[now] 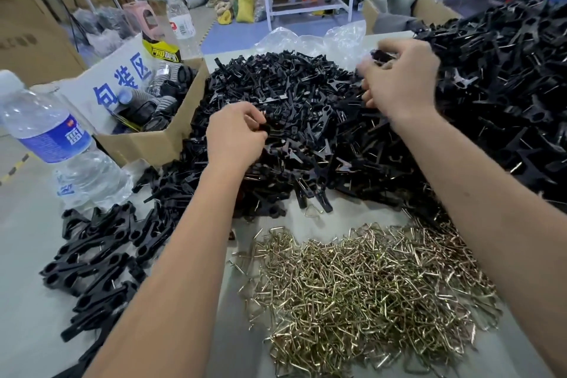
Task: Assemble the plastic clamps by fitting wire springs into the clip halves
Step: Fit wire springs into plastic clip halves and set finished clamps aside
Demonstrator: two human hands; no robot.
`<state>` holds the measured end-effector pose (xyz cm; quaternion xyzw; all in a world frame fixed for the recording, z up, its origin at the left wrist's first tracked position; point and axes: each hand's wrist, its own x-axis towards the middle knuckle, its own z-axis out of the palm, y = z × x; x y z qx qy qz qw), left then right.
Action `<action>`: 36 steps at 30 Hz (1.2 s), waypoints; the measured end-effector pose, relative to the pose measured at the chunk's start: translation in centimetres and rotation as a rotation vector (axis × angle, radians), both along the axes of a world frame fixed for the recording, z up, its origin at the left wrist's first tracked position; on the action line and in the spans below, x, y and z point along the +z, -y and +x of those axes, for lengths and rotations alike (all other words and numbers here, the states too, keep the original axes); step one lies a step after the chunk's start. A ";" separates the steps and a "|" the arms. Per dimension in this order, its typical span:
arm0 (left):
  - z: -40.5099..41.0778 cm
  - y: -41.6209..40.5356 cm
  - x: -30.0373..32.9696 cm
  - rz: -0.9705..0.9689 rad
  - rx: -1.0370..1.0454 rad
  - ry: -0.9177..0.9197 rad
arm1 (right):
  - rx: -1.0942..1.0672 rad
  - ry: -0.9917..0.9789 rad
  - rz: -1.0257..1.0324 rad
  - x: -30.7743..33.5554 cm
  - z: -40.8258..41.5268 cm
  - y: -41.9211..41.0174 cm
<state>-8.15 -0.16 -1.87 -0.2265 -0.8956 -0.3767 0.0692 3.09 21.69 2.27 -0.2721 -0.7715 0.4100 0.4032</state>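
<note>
**Picking clip halves from the pile**

Across the pale surface (pixel 306 218): three heaps, largest first. Behind and right, a great black pile of clip halves (pixel 306 107), hard moulded plastic, matte, angular and forked, tangled together. Nearer, a spread of wire springs (pixel 368 285), brassy, thin, bent into open triangles, glinting and interlocked. At left, a smaller cluster of assembled clamps (pixel 98 255), lying roughly side by side.

Reaching into the black pile, both arms. Left hand (pixel 236 135): fingers curled, pinching a single black half (pixel 264 127) at the pile's top. Right hand (pixel 399 77): blurred, fingers curled on another dark piece (pixel 382 55) lifted off the heap; exact grip hard to tell.

Best done, judging from this: take one half per hand, shake free of neighbours, orient pivots to mate before going for a spring. Likely snags: hooked shapes dragging extras along, springs lifting in clumps.
</note>
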 end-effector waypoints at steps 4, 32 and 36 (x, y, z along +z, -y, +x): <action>-2.0 -1.7 0.3 -0.345 -0.062 -0.001 | 0.285 0.346 0.432 -1.2 -3.9 4.0; -4.3 -1.1 0.4 -0.028 0.071 0.091 | 0.387 0.400 0.368 -3.7 -8.3 4.1; -3.3 -1.2 0.8 0.091 0.105 -0.011 | 0.476 0.315 0.288 -3.2 -7.3 4.7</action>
